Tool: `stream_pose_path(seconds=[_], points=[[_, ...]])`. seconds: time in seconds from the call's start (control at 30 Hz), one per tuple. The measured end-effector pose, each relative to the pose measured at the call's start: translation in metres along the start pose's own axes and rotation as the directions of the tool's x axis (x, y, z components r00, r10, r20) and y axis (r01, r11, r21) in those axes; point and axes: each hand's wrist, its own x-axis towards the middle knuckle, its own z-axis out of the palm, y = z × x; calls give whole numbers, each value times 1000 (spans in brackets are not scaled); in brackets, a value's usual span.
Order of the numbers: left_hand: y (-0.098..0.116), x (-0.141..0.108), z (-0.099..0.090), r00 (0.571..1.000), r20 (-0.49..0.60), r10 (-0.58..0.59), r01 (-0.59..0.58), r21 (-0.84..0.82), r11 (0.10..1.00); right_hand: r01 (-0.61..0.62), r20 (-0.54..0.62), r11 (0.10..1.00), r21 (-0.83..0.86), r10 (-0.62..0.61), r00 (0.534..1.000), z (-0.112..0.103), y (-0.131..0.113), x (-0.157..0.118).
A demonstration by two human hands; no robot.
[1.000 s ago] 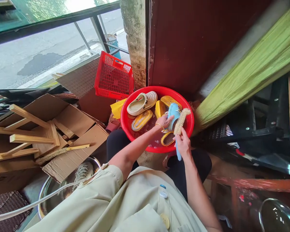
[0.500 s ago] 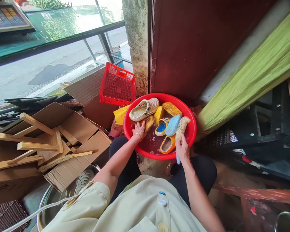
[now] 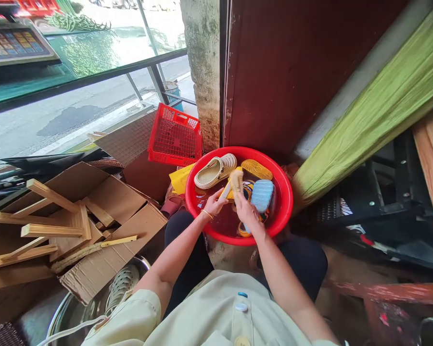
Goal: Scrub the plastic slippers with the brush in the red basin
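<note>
A red basin of dark reddish water with some suds stands between my knees. My left hand grips a yellow clog by its near end, over the left part of the water; brush and hand hide much of it. My right hand holds a scrub brush, its pale bristles against the clog. Beside my right hand lies a light blue clog, sole up. A cream clog sits at the back left of the basin, and a yellow sole shows at the back right.
A red plastic crate stands behind the basin's left side. Cardboard and wooden stool legs fill the left. A steel bowl holds a pale shoe. Green strands hang at right, near a dark red panel.
My left hand has raised the yellow clog and tilted it. My right hand has moved the brush left from beside the blue clog onto it. The view has tipped slightly upward.
</note>
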Motion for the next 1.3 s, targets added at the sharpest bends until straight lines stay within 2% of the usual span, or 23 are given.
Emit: stream_pose_path(seconds=[0.1, 0.2, 0.27, 0.37, 0.47, 0.57, 0.67, 0.8, 0.9, 0.97, 1.03, 1.13, 1.2, 1.3], points=[[2, -3, 2, 999, 41, 20, -19, -19, 1000, -59, -70, 997, 47, 62, 996, -20, -1, 23], [7, -2, 4, 999, 6, 50, -49, -61, 997, 8, -70, 996, 89, -2, 998, -23, 4, 20], [9, 0, 6, 998, -63, 28, -35, -105, 994, 54, -25, 997, 57, -53, 998, -14, 8, 3], [10, 2, 8, 991, -108, -79, 53, -228, 972, 67, 38, 997, 27, -68, 997, 8, 16, -36], [11, 5, 8, 977, -73, -198, 159, -364, 918, 87, 99, 991, 100, -97, 990, 20, 24, -71], [13, 5, 8, 960, 2, -280, 255, -420, 871, 90, 111, 962, 259, -122, 986, 18, 22, -82], [14, 2, 10, 961, 37, -275, 263, -438, 859, 13, 157, 909, 416, -86, 984, 9, 8, -66], [7, -7, 16, 972, 44, -233, 231, -382, 895, -213, 210, 774, 596, 105, 972, -4, -15, -15], [3, -10, 18, 980, 31, -194, 194, -321, 927, -230, 171, 746, 625, 157, 973, -10, -25, 17], [1, -8, 18, 987, -9, -163, 152, -310, 938, -229, 180, 746, 625, 148, 972, -12, -29, 24], [0, -4, 16, 989, -64, -136, 111, -303, 947, -235, 222, 747, 621, 120, 968, -11, -29, 17], [-2, 3, 12, 982, -152, -112, 64, -287, 956, -239, 348, 752, 614, 14, 938, -9, -23, -12], [-4, 6, 10, 979, -167, -116, 65, -285, 956, -246, 415, 747, 618, -43, 909, -8, -14, -36], [-8, 9, 9, 979, -152, -134, 84, -297, 951, -273, 469, 742, 613, -64, 881, -12, 1, -60]])
